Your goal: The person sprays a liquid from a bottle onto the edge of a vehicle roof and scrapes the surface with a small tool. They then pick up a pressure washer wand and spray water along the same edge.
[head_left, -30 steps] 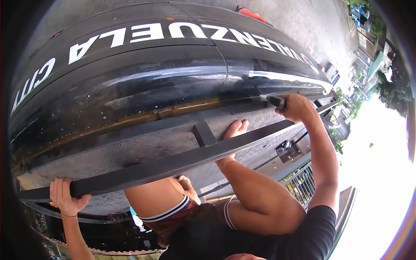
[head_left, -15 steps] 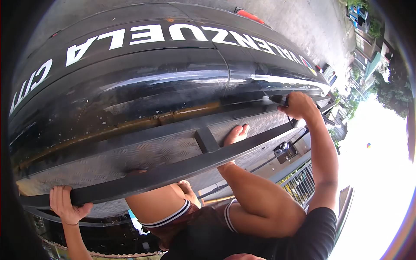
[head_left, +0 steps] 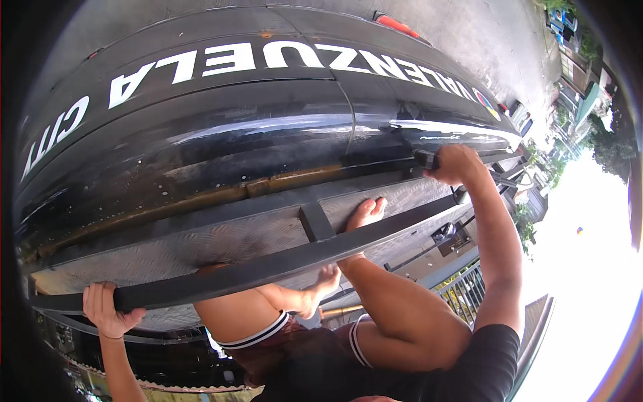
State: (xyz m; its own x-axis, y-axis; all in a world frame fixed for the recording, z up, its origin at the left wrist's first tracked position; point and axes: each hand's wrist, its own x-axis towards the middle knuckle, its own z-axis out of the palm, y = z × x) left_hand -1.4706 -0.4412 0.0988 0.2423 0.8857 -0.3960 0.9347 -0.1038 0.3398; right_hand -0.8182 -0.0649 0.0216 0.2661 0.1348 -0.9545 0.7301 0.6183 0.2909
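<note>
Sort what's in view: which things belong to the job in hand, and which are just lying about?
Seemingly part of the job:
dark handheld tool, in the right hand
black bodywork, beside the tool
dark rail, gripped by the left hand
tread plate, under a bare foot

Seemingly just surroundings:
barred fence
yellowish pole
trees

White upside-down lettering [head_left: 228, 59], "VALENZUELA CITY", across black vehicle body [head_left: 268, 100]

Dark tool [head_left: 425, 159] beside black bodywork [head_left: 268, 147]
</note>
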